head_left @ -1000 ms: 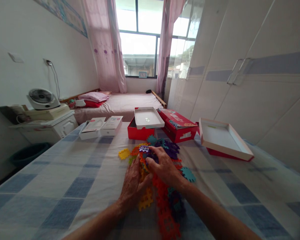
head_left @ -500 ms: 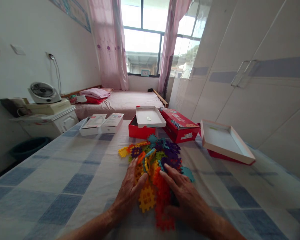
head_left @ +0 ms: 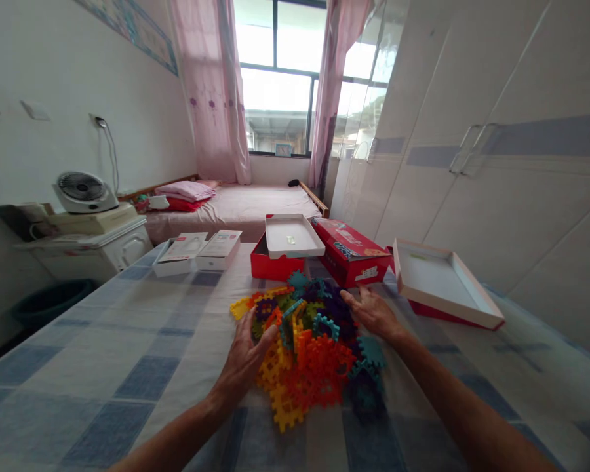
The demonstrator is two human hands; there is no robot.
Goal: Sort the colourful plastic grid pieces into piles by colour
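A heap of interlocking plastic tiles with notched edges point(head_left: 319, 367) lies in front of me, orange and yellow toward me, purple and teal at the back and right. At the heap's left side rests my left hand point(head_left: 248, 347), its thumb apart from the fingers and touching tiles. My right hand point(head_left: 376, 313) reaches along the right rear of the heap, beside the purple tiles point(head_left: 339, 308). Its fingers are stretched out, and I see nothing held in them. Teal tiles point(head_left: 371, 353) and a dark blue tile point(head_left: 366, 396) lie at the right edge of the heap.
Behind the heap stand an open red box point(head_left: 275, 265) with a white lid point(head_left: 295, 237) on it and another red box point(head_left: 351, 252). White boxes point(head_left: 219, 252) are at the back left. A shallow tray-like lid point(head_left: 442, 282) lies right. A checked cloth point(head_left: 142, 373) covers the surface.
My right hand has moved from the heap's near right to its right rear. Orange and red tiles have spread out, and teal and dark blue ones now show on the right. My left hand stays leftward.
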